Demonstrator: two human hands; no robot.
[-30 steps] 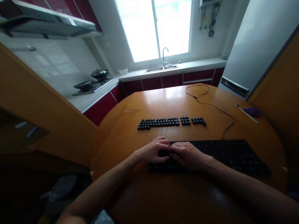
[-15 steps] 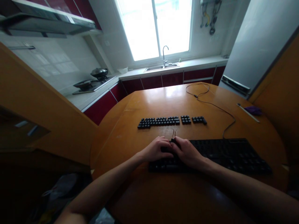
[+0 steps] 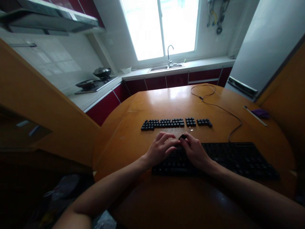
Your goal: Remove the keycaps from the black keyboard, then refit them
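My right hand point(image 3: 194, 151) is closed on a small wire keycap puller point(image 3: 183, 136) with a black body. Its thin metal wires point up and to the right, away from me. Just left of it, my left hand point(image 3: 159, 148) is held with its fingers apart, fingertips close to the puller and the right thumb. Whether they touch it I cannot tell. Beneath both hands lies a black keyboard point(image 3: 226, 159), its left part covered by them. Beyond the hands, loose black keycaps point(image 3: 164, 123) stand in rows, set out in three groups.
The keyboard cable point(image 3: 221, 109) runs over the wooden table point(image 3: 124, 127) to a loop at the far side. At the right lie a thin white stick point(image 3: 256, 116) and a purple cloth point(image 3: 260, 113). A counter with a sink point(image 3: 158, 68) is behind the table.
The puller has tilted, its wires swinging from upright toward the right, and it has risen slightly with my right hand. My left fingers have spread and drawn back from it a little.
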